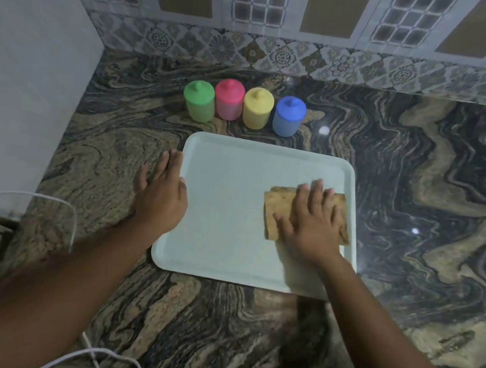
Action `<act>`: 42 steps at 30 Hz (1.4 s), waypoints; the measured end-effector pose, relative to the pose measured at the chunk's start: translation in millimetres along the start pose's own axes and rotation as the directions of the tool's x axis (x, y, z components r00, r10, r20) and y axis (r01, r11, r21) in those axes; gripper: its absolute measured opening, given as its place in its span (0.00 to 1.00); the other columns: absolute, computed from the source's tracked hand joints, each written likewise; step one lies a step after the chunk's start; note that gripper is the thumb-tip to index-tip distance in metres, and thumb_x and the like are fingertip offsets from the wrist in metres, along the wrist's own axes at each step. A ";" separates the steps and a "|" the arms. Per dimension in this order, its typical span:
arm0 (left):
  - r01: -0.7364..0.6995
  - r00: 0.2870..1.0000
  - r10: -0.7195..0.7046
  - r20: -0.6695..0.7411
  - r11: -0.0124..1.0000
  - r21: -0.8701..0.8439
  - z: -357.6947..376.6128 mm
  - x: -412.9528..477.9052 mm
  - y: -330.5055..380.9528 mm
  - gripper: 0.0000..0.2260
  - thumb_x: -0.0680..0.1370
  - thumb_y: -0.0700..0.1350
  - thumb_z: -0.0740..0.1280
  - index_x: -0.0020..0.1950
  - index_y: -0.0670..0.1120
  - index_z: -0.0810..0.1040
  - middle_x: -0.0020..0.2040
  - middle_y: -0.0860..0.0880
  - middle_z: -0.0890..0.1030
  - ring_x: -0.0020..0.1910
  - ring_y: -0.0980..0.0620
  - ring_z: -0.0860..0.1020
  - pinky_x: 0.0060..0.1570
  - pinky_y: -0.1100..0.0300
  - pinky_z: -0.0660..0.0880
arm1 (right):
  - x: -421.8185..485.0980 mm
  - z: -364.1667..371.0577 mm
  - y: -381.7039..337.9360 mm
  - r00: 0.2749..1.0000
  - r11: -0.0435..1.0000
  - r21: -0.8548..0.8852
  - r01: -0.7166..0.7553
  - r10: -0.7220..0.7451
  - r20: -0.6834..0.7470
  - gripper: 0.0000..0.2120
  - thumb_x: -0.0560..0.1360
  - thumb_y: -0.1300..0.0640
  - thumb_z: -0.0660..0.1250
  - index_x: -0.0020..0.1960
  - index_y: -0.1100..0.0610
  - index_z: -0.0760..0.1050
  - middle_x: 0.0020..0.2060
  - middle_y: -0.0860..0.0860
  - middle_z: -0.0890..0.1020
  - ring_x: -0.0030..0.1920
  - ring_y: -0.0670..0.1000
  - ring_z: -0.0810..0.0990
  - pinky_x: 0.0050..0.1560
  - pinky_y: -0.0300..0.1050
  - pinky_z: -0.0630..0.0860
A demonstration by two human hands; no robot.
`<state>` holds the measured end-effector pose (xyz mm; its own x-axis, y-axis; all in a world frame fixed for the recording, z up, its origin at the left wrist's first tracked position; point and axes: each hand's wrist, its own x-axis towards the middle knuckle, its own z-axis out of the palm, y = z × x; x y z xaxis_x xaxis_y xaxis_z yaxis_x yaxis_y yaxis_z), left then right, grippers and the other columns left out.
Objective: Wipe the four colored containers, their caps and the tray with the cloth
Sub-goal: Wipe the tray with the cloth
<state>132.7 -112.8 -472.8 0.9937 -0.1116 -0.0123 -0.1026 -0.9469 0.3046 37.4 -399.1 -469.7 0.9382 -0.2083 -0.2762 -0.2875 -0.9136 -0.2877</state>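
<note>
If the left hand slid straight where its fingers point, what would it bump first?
Probably the green container; only bare countertop lies between it and the left hand, though the angle is approximate.

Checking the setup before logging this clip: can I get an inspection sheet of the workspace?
Surface: counter, marbled stone, glossy.
Job's things: tray flat on it; folded cloth on its right half; green container, pink container, yellow container, blue container, capped, in a row behind it.
Clutter: nothing seen.
Grippers: left hand flat at tray's left edge; right hand flat, pressing the cloth.
Cables: white cable by the counter's left edge.
Surroundings: patterned tile wall behind; plain wall at left.
</note>
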 end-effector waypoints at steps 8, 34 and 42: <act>0.001 1.000 0.000 0.020 1.000 -0.002 -2.2 0.3 1.9 0.26 0.84 0.44 0.52 0.81 0.47 0.50 0.82 0.50 0.53 0.81 0.54 0.47 0.77 0.43 0.43 | 33.2 16.0 -94.0 0.982 0.982 0.026 0.190 -0.190 0.009 0.39 0.83 0.36 0.52 0.84 0.54 0.40 0.82 0.58 0.35 0.81 0.63 0.31 0.78 0.63 0.33; -0.519 0.840 0.540 0.056 0.829 -0.209 -17.7 -60.8 38.8 0.20 0.75 0.58 0.67 0.65 0.51 0.80 0.65 0.52 0.78 0.65 0.49 0.74 0.61 0.49 0.73 | -13.9 -13.9 -4.8 0.852 0.883 0.101 0.458 -0.404 -0.333 0.07 0.76 0.48 0.75 0.53 0.47 0.85 0.51 0.43 0.87 0.50 0.53 0.83 0.47 0.47 0.78; -0.426 0.900 0.430 0.075 0.902 -0.067 -1.1 -76.1 42.5 0.13 0.77 0.54 0.70 0.59 0.54 0.82 0.67 0.58 0.78 0.68 0.55 0.73 0.61 0.48 0.70 | -21.6 5.1 -3.6 0.869 0.883 0.132 0.451 -0.401 -0.290 0.05 0.71 0.50 0.80 0.47 0.43 0.88 0.58 0.47 0.85 0.58 0.58 0.80 0.50 0.54 0.76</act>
<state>52.8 -144.2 -457.9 0.8466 -0.5301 0.0483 -0.5123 -0.7869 0.3440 17.2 -389.6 -467.4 0.9865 0.0840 0.1408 0.1440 -0.8543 -0.4995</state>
